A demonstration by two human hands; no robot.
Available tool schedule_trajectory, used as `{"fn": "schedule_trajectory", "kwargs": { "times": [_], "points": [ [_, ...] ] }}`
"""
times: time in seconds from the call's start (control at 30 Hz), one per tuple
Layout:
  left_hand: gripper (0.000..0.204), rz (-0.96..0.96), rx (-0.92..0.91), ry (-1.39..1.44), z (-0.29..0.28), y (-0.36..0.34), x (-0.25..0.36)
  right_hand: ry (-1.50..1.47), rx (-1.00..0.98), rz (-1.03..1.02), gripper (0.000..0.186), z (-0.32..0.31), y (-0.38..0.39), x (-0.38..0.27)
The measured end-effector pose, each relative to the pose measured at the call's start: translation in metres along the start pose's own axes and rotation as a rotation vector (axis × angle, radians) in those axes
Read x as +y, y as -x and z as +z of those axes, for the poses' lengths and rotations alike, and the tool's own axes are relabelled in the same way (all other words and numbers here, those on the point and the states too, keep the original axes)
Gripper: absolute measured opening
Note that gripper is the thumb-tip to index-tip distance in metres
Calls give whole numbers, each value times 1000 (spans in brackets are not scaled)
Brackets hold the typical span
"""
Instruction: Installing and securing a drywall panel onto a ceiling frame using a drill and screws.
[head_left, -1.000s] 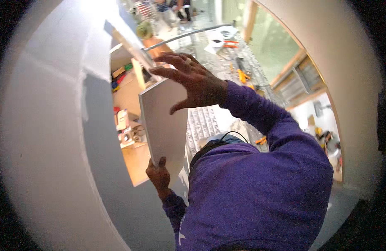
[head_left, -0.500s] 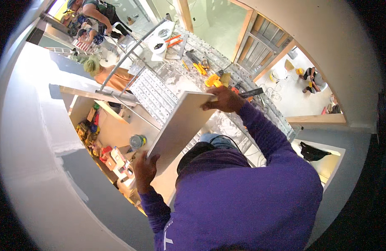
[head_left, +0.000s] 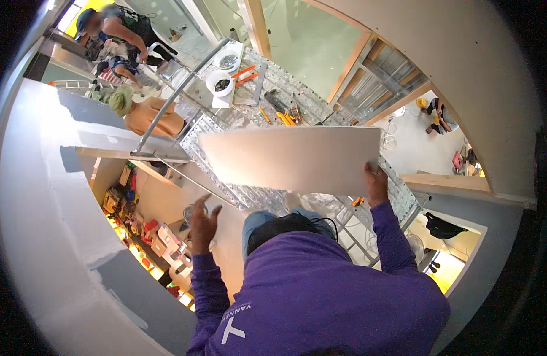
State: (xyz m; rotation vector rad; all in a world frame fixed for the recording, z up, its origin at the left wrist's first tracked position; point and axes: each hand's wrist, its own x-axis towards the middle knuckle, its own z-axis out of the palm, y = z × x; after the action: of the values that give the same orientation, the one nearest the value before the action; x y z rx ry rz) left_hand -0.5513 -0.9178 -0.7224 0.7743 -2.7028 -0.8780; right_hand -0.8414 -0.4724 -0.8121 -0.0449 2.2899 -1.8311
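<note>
So the pale board was out over the middle of the platform, broad face up toward the camera, running sideways and covering a good chunk of the metal. The right hand had its fingers grasping the board's right end, near the lower corner. I couldn't tell if the board touched anything underneath.

The left hand had nothing in it: fingers spread, thumb sticking up, apart from the board and off past the platform's left edge, with the floor below.

Lots of clutter on the platform too. Near its far corner there was a white bucket with dark stuff inside, a round tub just beyond it, and an orange-handled tool right of the bucket. A yellow tool lay closer in, just past the board's top edge. Something orange showed below the board, near the right hand, too small to make out.

A grey rail ran along the far left end. Past that was a co-worker in an orange shirt and a green hat.
</note>
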Motion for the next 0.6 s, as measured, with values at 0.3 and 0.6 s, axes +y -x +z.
{"fn": "schedule_trajectory", "kwargs": {
  "times": [0.3,0.6],
  "points": [
    [44,-320,-600,64,63,-41,-172,-684,199,475,50,131,-33,-4],
    [33,-28,-805,52,63,-266,-340,-911,400,418,32,362,-161,86]
  ]
}}
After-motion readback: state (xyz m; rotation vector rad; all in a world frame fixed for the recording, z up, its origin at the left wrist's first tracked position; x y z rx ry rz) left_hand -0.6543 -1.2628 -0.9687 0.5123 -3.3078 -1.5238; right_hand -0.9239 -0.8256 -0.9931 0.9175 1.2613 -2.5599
